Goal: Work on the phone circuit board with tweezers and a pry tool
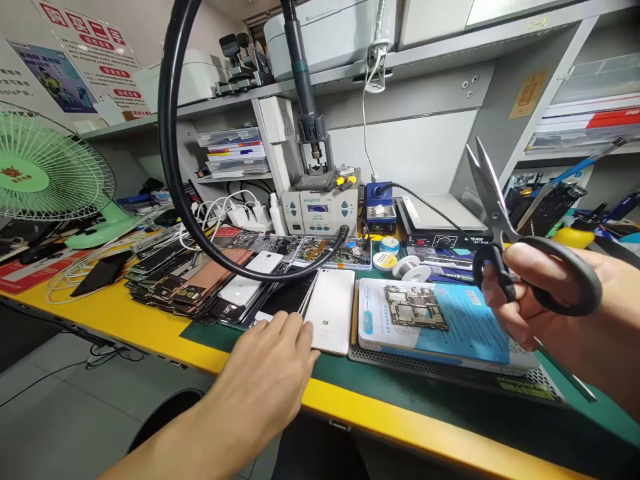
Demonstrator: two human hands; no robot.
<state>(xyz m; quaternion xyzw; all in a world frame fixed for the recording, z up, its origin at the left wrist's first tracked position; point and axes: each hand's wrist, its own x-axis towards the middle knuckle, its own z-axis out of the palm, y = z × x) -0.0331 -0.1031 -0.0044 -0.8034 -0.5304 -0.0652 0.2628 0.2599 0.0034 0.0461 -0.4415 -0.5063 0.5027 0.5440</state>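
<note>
My right hand (pixel 535 280) is raised at the right, closed on black-handled scissors (pixel 493 190). Their blades point up, slightly apart. Over the table's front edge, my left hand (pixel 275 360) bends its fingers down beside the lower left corner of a white phone with an MI logo (pixel 333 310). The fingertips are hidden, so I cannot make out what they grip. Right of this phone lies a blue and white box (pixel 465 333) with a bare circuit board (pixel 416 308) on top. Another white phone (pixel 253 277) lies farther left among stacked phone parts.
A thick black hose (pixel 173 133) loops in front of the hot air station (pixel 320 210). Stacked phone parts (pixel 170 280) and a green fan (pixel 45 167) stand left. Solder spools (pixel 411 269) and a heating plate (pixel 445 220) sit behind the box. The yellow table edge (pixel 380 417) runs along the front.
</note>
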